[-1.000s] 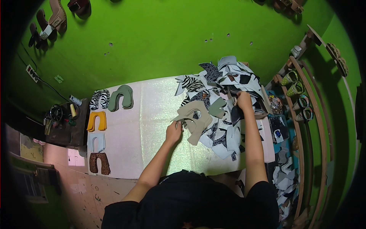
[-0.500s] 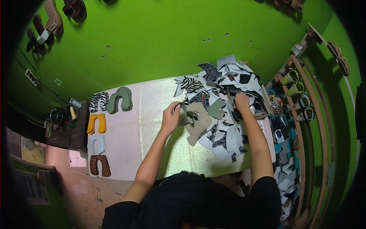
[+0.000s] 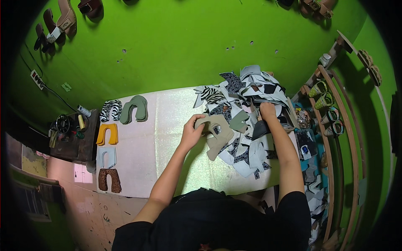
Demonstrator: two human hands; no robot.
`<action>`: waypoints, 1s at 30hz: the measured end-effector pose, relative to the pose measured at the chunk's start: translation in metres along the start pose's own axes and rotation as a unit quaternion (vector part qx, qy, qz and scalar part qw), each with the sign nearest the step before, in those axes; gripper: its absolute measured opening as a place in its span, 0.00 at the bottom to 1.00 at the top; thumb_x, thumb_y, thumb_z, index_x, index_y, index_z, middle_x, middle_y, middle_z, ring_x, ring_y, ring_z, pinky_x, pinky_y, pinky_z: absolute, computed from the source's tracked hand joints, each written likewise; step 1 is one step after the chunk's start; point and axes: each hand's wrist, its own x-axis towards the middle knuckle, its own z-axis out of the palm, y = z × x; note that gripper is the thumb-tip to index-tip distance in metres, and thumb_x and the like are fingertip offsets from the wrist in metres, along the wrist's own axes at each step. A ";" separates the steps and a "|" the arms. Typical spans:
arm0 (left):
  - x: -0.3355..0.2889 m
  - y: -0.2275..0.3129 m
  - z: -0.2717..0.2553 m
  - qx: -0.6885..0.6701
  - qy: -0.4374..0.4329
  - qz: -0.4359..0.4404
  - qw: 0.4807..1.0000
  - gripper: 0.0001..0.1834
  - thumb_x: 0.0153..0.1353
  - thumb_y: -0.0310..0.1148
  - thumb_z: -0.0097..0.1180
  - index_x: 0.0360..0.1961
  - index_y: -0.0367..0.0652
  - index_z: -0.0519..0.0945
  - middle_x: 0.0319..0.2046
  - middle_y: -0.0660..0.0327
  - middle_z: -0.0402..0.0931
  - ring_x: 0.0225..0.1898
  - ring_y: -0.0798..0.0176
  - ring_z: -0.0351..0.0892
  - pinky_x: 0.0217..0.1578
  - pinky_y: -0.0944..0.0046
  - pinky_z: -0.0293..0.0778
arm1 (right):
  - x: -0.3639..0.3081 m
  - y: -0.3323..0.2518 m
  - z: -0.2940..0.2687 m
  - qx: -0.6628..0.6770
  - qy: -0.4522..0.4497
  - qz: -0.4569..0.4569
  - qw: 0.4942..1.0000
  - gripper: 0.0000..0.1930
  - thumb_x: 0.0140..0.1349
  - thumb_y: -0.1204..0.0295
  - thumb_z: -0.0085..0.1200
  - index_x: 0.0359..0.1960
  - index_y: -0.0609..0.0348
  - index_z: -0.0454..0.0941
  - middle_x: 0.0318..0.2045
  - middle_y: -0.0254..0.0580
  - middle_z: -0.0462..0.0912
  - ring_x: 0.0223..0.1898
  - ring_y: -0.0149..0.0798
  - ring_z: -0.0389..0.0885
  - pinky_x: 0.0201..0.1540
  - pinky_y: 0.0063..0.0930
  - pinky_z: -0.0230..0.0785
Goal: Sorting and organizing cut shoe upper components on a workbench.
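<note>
Beige U-shaped cut pieces (image 3: 222,133) lie partly over the scrap pile, and my left hand (image 3: 193,130) pinches their left end. Over at the box on the right, my right hand (image 3: 268,111) is closed, fingers curled down out of sight. A black flat piece (image 3: 260,130) sticks out just below that hand; whether the fingers grip it is hidden. Between the two hands sits a green cut piece (image 3: 239,121). Around them spreads a heap of white, black-patterned and zebra-print offcuts (image 3: 252,154).
Neat stacks of U-shaped pieces stand at the table's left: zebra-print (image 3: 110,111), green (image 3: 135,109), yellow (image 3: 107,134), pale blue (image 3: 106,157) and leopard-print (image 3: 110,180). A sewing machine (image 3: 63,125) is farther left. A wooden rack (image 3: 339,146) with sandals borders the right.
The beige piece's left end, bent up before, now lies flatter in my left hand. More of the black piece shows below my right hand. The view has shifted slightly.
</note>
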 end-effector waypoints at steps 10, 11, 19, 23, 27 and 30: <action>-0.010 -0.010 0.007 -0.017 -0.037 -0.047 0.998 0.14 0.51 0.22 0.45 0.41 0.37 0.71 0.37 0.60 0.72 0.38 0.69 0.70 0.40 0.71 0.67 | -0.018 0.043 -0.086 0.184 0.084 -0.076 0.976 0.19 0.43 0.65 0.61 0.34 0.66 0.75 0.37 0.54 0.74 0.45 0.53 0.70 0.46 0.40 0.64; -0.010 -0.009 0.008 -0.025 -0.044 -0.048 0.998 0.14 0.51 0.22 0.45 0.41 0.37 0.71 0.37 0.60 0.72 0.37 0.69 0.70 0.40 0.71 0.67 | -0.019 0.045 -0.093 0.189 0.104 -0.069 0.974 0.19 0.44 0.65 0.60 0.34 0.66 0.75 0.37 0.53 0.74 0.45 0.53 0.69 0.46 0.41 0.64; -0.013 -0.019 0.007 -0.011 -0.047 -0.047 0.998 0.14 0.51 0.22 0.45 0.41 0.38 0.71 0.36 0.61 0.72 0.36 0.70 0.71 0.35 0.72 0.69 | -0.030 0.025 -0.140 0.422 0.099 -0.012 0.901 0.23 0.59 0.57 0.45 0.40 0.71 0.66 0.36 0.61 0.73 0.39 0.54 0.72 0.45 0.37 0.62; -0.015 -0.016 0.008 -0.017 -0.053 -0.080 0.995 0.13 0.52 0.22 0.45 0.41 0.38 0.71 0.36 0.61 0.72 0.34 0.71 0.71 0.34 0.72 0.69 | -0.027 0.015 -0.148 0.619 0.055 -0.060 0.781 0.18 0.63 0.59 0.39 0.33 0.67 0.64 0.26 0.44 0.73 0.27 0.36 0.76 0.33 0.27 0.66; -0.017 -0.029 0.006 -0.022 -0.038 -0.047 0.998 0.14 0.52 0.22 0.45 0.41 0.38 0.71 0.35 0.61 0.72 0.32 0.71 0.71 0.33 0.72 0.69 | -0.035 -0.025 -0.162 0.708 -0.022 -0.075 0.702 0.17 0.64 0.59 0.38 0.32 0.64 0.64 0.24 0.37 0.70 0.24 0.31 0.76 0.30 0.23 0.67; -0.018 -0.028 0.006 0.000 -0.034 -0.034 0.999 0.14 0.52 0.23 0.45 0.42 0.38 0.71 0.35 0.61 0.73 0.33 0.70 0.72 0.34 0.71 0.69 | -0.036 -0.047 -0.163 0.803 -0.092 -0.071 0.584 0.16 0.64 0.60 0.38 0.35 0.64 0.66 0.24 0.36 0.71 0.26 0.32 0.77 0.32 0.23 0.67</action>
